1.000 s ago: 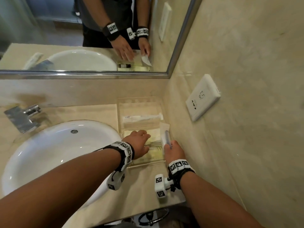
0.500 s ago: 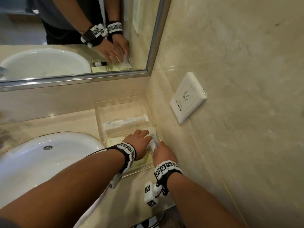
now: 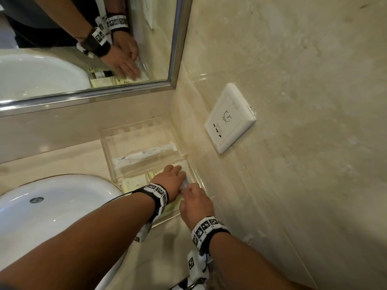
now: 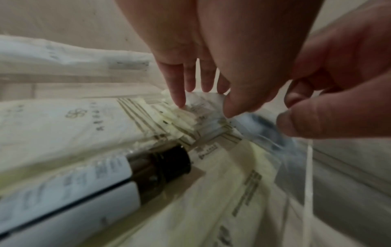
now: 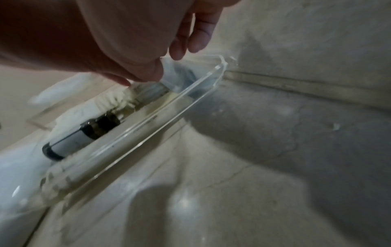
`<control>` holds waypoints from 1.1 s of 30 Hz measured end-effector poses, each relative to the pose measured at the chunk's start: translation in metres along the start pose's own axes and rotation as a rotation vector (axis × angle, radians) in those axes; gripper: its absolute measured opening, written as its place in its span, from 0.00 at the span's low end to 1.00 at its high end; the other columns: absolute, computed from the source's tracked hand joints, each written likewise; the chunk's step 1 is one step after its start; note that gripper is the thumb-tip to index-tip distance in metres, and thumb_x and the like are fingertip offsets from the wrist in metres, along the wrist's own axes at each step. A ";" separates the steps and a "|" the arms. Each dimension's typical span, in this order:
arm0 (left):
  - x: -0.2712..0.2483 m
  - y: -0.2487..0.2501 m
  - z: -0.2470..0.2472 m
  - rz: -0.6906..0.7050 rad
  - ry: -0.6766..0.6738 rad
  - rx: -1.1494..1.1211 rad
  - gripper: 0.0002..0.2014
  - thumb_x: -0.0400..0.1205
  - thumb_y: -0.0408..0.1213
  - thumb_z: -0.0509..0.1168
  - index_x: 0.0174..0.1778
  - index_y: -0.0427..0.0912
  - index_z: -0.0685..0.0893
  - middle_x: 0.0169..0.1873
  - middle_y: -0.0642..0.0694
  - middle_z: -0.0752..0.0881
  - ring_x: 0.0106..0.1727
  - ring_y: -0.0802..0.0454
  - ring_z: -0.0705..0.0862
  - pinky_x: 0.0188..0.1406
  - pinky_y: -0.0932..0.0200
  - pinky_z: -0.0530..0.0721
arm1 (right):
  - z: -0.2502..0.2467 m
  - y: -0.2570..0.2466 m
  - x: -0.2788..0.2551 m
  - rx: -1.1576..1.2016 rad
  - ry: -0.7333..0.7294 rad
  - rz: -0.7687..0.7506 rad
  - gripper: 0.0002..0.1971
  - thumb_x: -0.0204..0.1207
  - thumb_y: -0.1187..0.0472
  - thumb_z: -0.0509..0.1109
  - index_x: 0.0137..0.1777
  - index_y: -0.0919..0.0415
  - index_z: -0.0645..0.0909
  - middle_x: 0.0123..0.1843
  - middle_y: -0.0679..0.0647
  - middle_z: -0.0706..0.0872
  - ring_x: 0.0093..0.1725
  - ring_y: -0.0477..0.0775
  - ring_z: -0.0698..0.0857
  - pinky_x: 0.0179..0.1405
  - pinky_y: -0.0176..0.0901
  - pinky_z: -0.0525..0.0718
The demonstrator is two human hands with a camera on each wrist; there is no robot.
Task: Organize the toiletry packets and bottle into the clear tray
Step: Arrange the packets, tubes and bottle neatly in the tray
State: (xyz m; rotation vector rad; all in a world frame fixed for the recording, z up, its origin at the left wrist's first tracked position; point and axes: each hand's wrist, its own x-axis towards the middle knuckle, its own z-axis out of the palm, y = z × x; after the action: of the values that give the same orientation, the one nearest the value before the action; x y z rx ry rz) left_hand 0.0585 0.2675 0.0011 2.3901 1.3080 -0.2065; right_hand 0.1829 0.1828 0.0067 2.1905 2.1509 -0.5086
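The clear tray (image 3: 109, 155) stands in the counter's corner. A long white packet (image 3: 144, 156) lies in its rear compartment. Pale yellow packets (image 4: 63, 127) fill the front one, with a small dark-capped bottle (image 4: 95, 180) lying on them. My left hand (image 3: 178, 176) presses straight fingers (image 4: 180, 98) down on the stack. My right hand (image 3: 188, 191) pinches a clear packet (image 4: 264, 128) with something dark inside, low at the tray's right wall (image 5: 160, 123). In the head view my left wrist hides the bottle (image 5: 80, 135).
A white sink (image 3: 52, 206) lies left of the tray. The marble side wall with a white socket (image 3: 230, 120) rises close on the right. A mirror (image 3: 83, 49) hangs behind and reflects both hands. The beige counter (image 3: 62, 160) runs to a near edge.
My right hand has lowered the clear packet from upright beside the tray down into the front compartment, next to my left hand. My left hand stayed on the stack.
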 end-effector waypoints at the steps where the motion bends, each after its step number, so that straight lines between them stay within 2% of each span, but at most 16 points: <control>1: -0.001 -0.001 0.000 -0.009 0.000 0.001 0.28 0.80 0.37 0.67 0.77 0.43 0.68 0.78 0.43 0.65 0.77 0.40 0.64 0.67 0.47 0.80 | 0.000 -0.002 0.000 -0.031 -0.023 -0.035 0.16 0.78 0.60 0.66 0.65 0.56 0.81 0.64 0.52 0.77 0.56 0.57 0.83 0.48 0.50 0.84; 4: -0.004 -0.006 -0.005 -0.015 -0.016 0.041 0.31 0.80 0.31 0.65 0.80 0.42 0.66 0.79 0.40 0.63 0.78 0.37 0.63 0.67 0.46 0.80 | 0.000 -0.002 0.003 -0.070 -0.093 -0.070 0.20 0.80 0.59 0.64 0.71 0.55 0.80 0.73 0.50 0.74 0.65 0.57 0.78 0.57 0.50 0.82; 6: -0.004 -0.009 -0.009 -0.016 -0.031 0.071 0.29 0.79 0.28 0.64 0.78 0.44 0.69 0.76 0.38 0.65 0.74 0.36 0.66 0.62 0.45 0.83 | 0.000 0.000 0.007 -0.083 -0.112 -0.045 0.22 0.80 0.59 0.64 0.74 0.55 0.78 0.76 0.50 0.72 0.68 0.56 0.77 0.60 0.50 0.81; 10: 0.001 -0.011 -0.012 -0.011 -0.088 0.102 0.27 0.79 0.29 0.63 0.74 0.48 0.71 0.70 0.40 0.69 0.67 0.37 0.70 0.57 0.43 0.85 | 0.000 0.000 0.010 -0.057 -0.122 0.029 0.22 0.77 0.61 0.66 0.73 0.56 0.79 0.79 0.50 0.69 0.74 0.57 0.74 0.66 0.50 0.80; 14: 0.007 -0.011 -0.011 -0.006 -0.144 0.120 0.30 0.81 0.28 0.62 0.78 0.52 0.67 0.77 0.42 0.64 0.69 0.35 0.69 0.60 0.44 0.84 | 0.005 -0.001 0.011 0.029 -0.143 0.076 0.21 0.77 0.60 0.66 0.70 0.58 0.82 0.81 0.49 0.66 0.78 0.56 0.67 0.74 0.47 0.75; 17: 0.010 -0.012 -0.009 0.011 -0.155 0.135 0.28 0.82 0.29 0.60 0.79 0.51 0.67 0.79 0.42 0.62 0.70 0.34 0.68 0.59 0.43 0.84 | 0.006 0.004 0.011 0.034 -0.179 0.043 0.23 0.76 0.54 0.67 0.71 0.57 0.81 0.79 0.50 0.68 0.77 0.56 0.68 0.75 0.48 0.74; 21: 0.010 -0.014 -0.004 0.012 -0.187 0.136 0.30 0.82 0.29 0.59 0.80 0.51 0.65 0.83 0.43 0.56 0.73 0.33 0.65 0.62 0.42 0.82 | 0.003 0.015 0.014 0.031 -0.268 -0.012 0.28 0.77 0.47 0.67 0.77 0.53 0.79 0.79 0.50 0.70 0.78 0.56 0.67 0.78 0.47 0.68; 24: 0.007 -0.014 -0.007 0.020 -0.183 0.127 0.31 0.83 0.29 0.59 0.82 0.51 0.62 0.84 0.42 0.54 0.74 0.32 0.65 0.64 0.41 0.81 | -0.004 0.021 0.019 0.085 -0.307 -0.019 0.26 0.78 0.46 0.69 0.76 0.51 0.81 0.79 0.48 0.71 0.79 0.54 0.69 0.79 0.43 0.67; 26: 0.001 -0.014 -0.010 0.026 -0.149 0.103 0.32 0.81 0.29 0.62 0.81 0.50 0.63 0.83 0.41 0.54 0.74 0.34 0.65 0.63 0.41 0.82 | -0.010 0.020 0.022 0.103 -0.267 -0.027 0.22 0.79 0.47 0.68 0.72 0.51 0.83 0.76 0.49 0.75 0.75 0.54 0.75 0.76 0.43 0.72; 29: -0.008 -0.018 -0.015 0.019 -0.019 0.053 0.30 0.79 0.31 0.65 0.78 0.48 0.69 0.81 0.42 0.62 0.75 0.38 0.66 0.61 0.43 0.84 | -0.021 0.010 0.030 0.132 -0.119 -0.019 0.17 0.79 0.51 0.64 0.65 0.49 0.87 0.69 0.51 0.82 0.66 0.56 0.82 0.67 0.44 0.80; 33: -0.022 -0.035 -0.032 -0.075 0.186 0.039 0.26 0.78 0.31 0.63 0.74 0.48 0.74 0.77 0.42 0.70 0.74 0.40 0.69 0.62 0.44 0.82 | -0.037 -0.014 0.053 0.169 -0.052 -0.051 0.18 0.81 0.51 0.64 0.69 0.46 0.83 0.72 0.46 0.79 0.64 0.51 0.83 0.65 0.43 0.81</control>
State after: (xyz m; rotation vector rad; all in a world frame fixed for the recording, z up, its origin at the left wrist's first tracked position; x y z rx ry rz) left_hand 0.0155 0.2807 0.0272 2.4434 1.4913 -0.0321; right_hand 0.1763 0.2437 0.0309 2.1806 2.2177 -0.7683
